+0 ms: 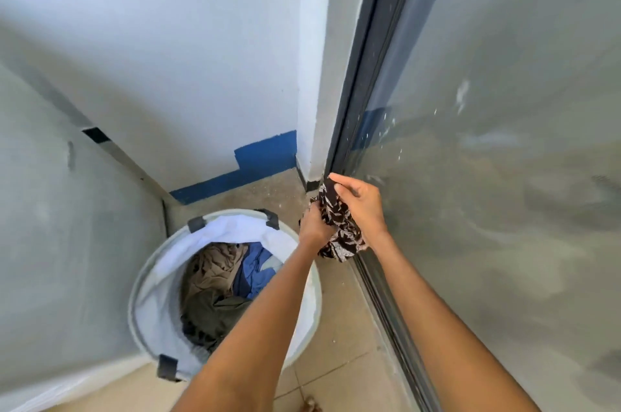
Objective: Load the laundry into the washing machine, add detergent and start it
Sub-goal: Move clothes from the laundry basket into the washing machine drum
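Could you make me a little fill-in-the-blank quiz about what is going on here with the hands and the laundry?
1. Both hands, the left hand and the right hand, grip one bunched dark brown and white patterned ____.
2. The round white fabric laundry basket stands on the tiled ____.
3. Inside the basket, the crumpled tan garment lies beside a crumpled ____ garment.
4. A strip of ____ paint runs along the foot of the white wall.

Missing words: cloth; floor; blue; blue

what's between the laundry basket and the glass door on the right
In the head view, the left hand and right hand grip a dark patterned garment there, above bare floor tiles.
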A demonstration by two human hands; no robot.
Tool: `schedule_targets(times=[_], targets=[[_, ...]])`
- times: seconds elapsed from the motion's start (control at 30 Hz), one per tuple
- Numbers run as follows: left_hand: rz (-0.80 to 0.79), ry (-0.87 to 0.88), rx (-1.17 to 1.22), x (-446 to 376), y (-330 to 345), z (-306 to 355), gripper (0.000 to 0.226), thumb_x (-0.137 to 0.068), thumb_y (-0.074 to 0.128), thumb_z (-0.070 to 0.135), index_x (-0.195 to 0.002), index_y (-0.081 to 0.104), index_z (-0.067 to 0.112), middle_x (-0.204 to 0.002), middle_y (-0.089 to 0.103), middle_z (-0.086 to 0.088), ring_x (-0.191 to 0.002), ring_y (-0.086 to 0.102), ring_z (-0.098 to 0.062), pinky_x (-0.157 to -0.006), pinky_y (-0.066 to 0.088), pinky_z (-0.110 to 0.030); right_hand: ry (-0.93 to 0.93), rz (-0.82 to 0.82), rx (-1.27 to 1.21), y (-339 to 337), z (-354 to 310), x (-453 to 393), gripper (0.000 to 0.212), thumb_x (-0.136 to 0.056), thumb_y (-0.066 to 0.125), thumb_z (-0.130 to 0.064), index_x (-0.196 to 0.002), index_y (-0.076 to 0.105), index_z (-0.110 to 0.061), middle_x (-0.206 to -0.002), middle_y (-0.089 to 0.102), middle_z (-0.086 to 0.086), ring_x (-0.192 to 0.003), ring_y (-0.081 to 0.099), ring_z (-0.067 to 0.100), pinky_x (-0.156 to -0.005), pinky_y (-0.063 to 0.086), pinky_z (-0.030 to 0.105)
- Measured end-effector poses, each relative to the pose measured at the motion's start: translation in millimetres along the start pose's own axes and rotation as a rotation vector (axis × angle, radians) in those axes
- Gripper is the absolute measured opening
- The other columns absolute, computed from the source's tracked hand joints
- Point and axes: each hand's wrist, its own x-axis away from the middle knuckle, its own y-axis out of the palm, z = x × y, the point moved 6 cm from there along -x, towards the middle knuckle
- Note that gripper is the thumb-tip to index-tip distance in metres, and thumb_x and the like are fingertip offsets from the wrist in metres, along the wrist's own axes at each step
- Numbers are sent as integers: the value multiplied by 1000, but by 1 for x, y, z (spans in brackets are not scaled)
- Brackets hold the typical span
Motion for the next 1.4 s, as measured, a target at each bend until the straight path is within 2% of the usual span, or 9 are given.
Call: schedule_targets(times=[0.23, 0.5, 0.67, 0.77, 1.0, 1.1, 1.2, 1.3, 1.4], targets=[[179, 96, 147, 98, -155, 117, 29, -89, 50, 7, -113, 67, 7, -109, 70, -11, -101, 64, -24, -85, 47, -27, -148, -35, -140, -10, -230, 31, 25, -88, 59, 1, -104, 69, -16, -86, 73, -11, -76, 65, -1, -71, 54, 15], [358, 311, 275, 204, -342, 236, 25, -97, 43, 24, -112, 58, 11, -111, 65, -15, -102, 60, -32, -82, 47, -38, -316, 85, -85, -3, -428, 78, 19, -93, 54, -1, -104, 66, -11, -93, 69, -1, -80, 65, 4, -68, 56, 15], [454, 240, 238, 255, -420, 252, 29, -93, 39, 23, -115, 55, 12, -116, 62, -14, -107, 58, -33, -87, 45, -38, -267, 104, 246, 46, -448, 122, 41, -89, 49, 0, -128, 52, -15, -118, 59, 7, -102, 59, 20, -87, 53, 35], [425, 220, 398, 283, -445, 243, 30, -87, 41, 16, -111, 57, 5, -111, 63, -17, -103, 59, -34, -85, 47, -38, -291, 50, 282, 76, -435, 172, 44, -88, 56, -5, -129, 49, -17, -118, 53, 5, -99, 56, 17, -77, 50, 26], [214, 191, 724, 320, -479, 225, 8, -76, 45, 2, -77, 53, 1, -90, 64, -23, -86, 66, -36, -73, 55, -51, -384, -17, 323, 138, -440, 259, 68, -78, 72, -45, -133, 40, -23, -117, 53, -13, -106, 50, 4, -91, 43, 28], [119, 199, 736, 366, -490, 226, 15, -92, 37, -1, -91, 51, 2, -83, 56, -14, -78, 62, -31, -57, 57, -46, -425, 128, 483, 141, -466, 267, 49, -85, 53, -60, -110, 54, -17, -84, 64, -3, -80, 59, 21, -68, 44, 33], [54, 220, 638, 394, -509, 219, 13, -98, 36, 5, -101, 48, 1, -78, 54, -13, -62, 57, -28, -36, 52, -35, -479, 131, 536, 139, -498, 277, 34, -92, 47, -52, -68, 41, -29, -57, 40, -11, -53, 39, 8, -54, 28, 31], [35, 234, 439, 405, -525, 204, 19, -99, 37, 20, -102, 46, 3, -82, 57, -12, -58, 57, -27, -43, 53, -35, -526, 140, 425, 129, -529, 284, 26, -94, 53, -39, -80, 57, -18, -70, 53, -7, -61, 45, 8, -63, 37, 32], [213, 377, 286, 422, -545, 203, 32, -98, 43, 36, -85, 50, 7, -80, 54, -7, -58, 53, -18, -60, 49, -34, -537, 180, 377, 123, -559, 291, 40, -92, 57, -38, -63, 41, -16, -57, 42, 2, -54, 35, 13, -58, 29, 35]])
